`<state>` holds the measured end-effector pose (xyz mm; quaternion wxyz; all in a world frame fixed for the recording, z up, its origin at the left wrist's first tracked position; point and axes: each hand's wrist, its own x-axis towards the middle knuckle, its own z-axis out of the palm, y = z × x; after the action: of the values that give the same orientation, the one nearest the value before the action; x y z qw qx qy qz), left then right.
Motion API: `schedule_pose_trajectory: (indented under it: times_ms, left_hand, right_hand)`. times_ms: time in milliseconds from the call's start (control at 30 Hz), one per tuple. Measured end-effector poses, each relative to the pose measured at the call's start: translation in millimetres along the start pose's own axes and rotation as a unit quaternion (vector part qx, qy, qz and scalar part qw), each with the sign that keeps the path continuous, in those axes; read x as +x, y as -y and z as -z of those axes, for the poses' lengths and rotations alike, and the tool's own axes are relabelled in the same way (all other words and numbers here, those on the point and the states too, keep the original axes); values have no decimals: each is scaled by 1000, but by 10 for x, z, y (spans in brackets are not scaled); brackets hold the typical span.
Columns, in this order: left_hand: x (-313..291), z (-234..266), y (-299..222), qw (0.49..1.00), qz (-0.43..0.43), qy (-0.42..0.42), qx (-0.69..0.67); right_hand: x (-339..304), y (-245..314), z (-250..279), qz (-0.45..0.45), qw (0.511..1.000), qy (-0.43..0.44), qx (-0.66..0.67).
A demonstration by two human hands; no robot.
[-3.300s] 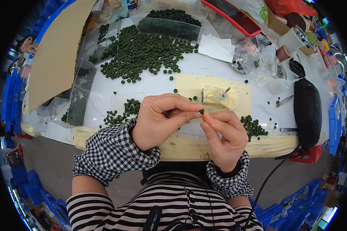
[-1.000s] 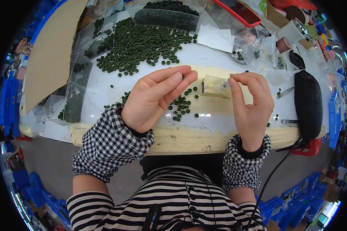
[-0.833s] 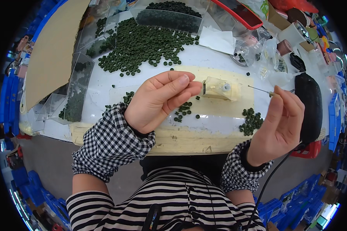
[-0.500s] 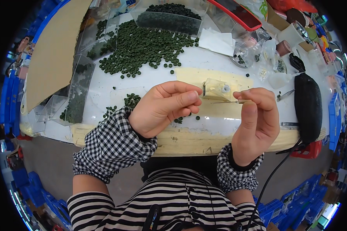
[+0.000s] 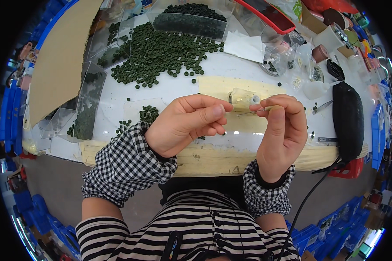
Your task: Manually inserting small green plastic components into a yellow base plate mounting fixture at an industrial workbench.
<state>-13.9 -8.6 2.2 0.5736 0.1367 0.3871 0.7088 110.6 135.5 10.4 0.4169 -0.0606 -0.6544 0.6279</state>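
My right hand [image 5: 281, 137] pinches a thin needle-like tool [image 5: 248, 113] between thumb and forefinger, its fine tip pointing left. Across from it, my left hand [image 5: 178, 124] is closed with thumb and forefinger pressed together; whatever lies between them is hidden or too small to name. The tool's tip ends a short way from the left fingertips. Just beyond both hands sits a pale yellow taped block [image 5: 240, 99] with a small whitish ring [image 5: 255, 100] at its right end. Small dark green discs [image 5: 149, 114] lie left of my left hand.
A large heap of green discs [image 5: 161, 54] spreads across the white table, with a clear bin [image 5: 189, 26] of them behind. Brown cardboard [image 5: 61, 61] leans at the left. A red-framed phone [image 5: 270, 15], tweezers [image 5: 323, 106] and a black pouch [image 5: 348, 117] lie to the right.
My right hand has moved slightly left and up, bringing the tool toward the block, and the tool's angle has shifted a little. The left hand has barely moved.
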Motion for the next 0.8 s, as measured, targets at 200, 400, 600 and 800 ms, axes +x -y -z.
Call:
schedule_pose_trajectory:
  times_ms: [200, 400, 600, 800]
  left_hand:
    - [3, -19, 2, 1000, 0, 4, -4]
    - [13, -12, 14, 1000, 4, 5, 3]
    - [8, -19, 14, 1000, 5, 5, 9]
    - [10, -16, 13, 1000, 4, 13, 3]
  right_hand:
    - [-5, -25, -22, -14, 1000, 4, 4]
    - [-10, -64, -10, -20, 999, 15, -30]
    - [-1, -74, -35, -20, 999, 22, -37]
    - [1, -78, -37, -19, 998, 29, -54]
